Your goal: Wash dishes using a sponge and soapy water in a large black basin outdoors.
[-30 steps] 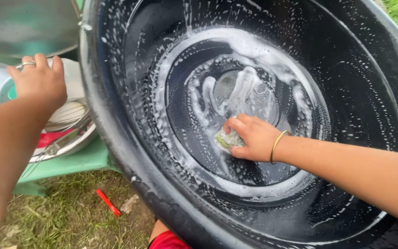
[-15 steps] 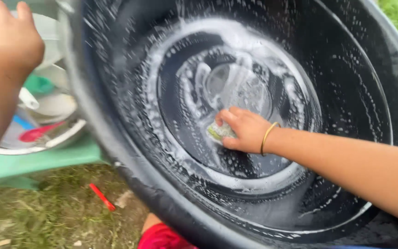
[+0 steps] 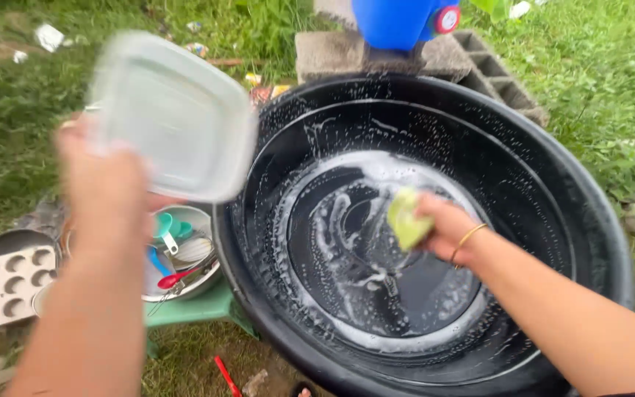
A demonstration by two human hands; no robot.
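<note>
The left hand (image 3: 104, 184) is raised in front of the camera, fingers closed on the near edge of a clear square plastic container (image 3: 174, 114), which is tilted and blurred, so it is hard to tell whether it is a lid or a shallow box. The right hand (image 3: 446, 228), with a thin gold bangle (image 3: 468, 239) at the wrist, is pinched around a yellow-green sponge (image 3: 406, 218) held just above the inside of a large black tub (image 3: 597, 213); the sponge appears lifted clear of the surface rather than pressed on it. Rings and streaks of white suds coat the tub's bottom and walls. To the left of the tub, a metal bowl (image 3: 203, 279) sits on a green stool (image 3: 192, 309) and holds a teal cup, a red spoon and other utensils. Farther left, a muffin tin (image 3: 9, 283) lies on the grass. A red stick-like object (image 3: 225, 375) lies on the ground below the stool. Behind the tub, a blue container (image 3: 398, 22) stands on grey concrete blocks (image 3: 332, 55).
</note>
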